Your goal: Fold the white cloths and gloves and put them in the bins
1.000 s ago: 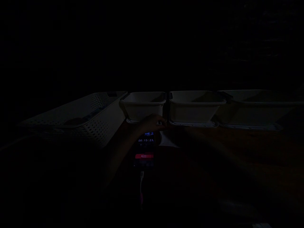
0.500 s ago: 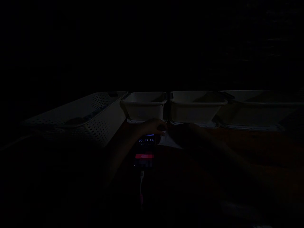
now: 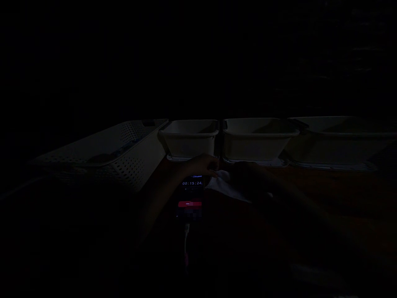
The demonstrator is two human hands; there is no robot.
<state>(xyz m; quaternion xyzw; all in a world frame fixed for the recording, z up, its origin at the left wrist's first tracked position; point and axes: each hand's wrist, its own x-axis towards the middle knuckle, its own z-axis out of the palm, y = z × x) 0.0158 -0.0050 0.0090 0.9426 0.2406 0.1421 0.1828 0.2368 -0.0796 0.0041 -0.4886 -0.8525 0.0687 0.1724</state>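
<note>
The scene is very dark. My left hand (image 3: 200, 165) reaches over a lit phone (image 3: 191, 198) that shows a timer and a red bar. Its curled fingertips meet the raised corner of a white cloth or sheet (image 3: 228, 188) lying on the wooden table (image 3: 341, 198). My right hand (image 3: 252, 178) is only a dark shape resting over the right part of that white piece, and its fingers are lost in shadow.
A perforated white basket (image 3: 124, 151) stands tilted at the left. Three white bins (image 3: 189, 140) (image 3: 257, 140) (image 3: 341, 142) line the table's far side. A cable (image 3: 186, 240) runs from the phone toward me.
My right hand has come in from the right onto the white piece, which has shifted right and lifted at its corner. My left hand moved slightly right. The timer went from 15:23 to 15:24.
</note>
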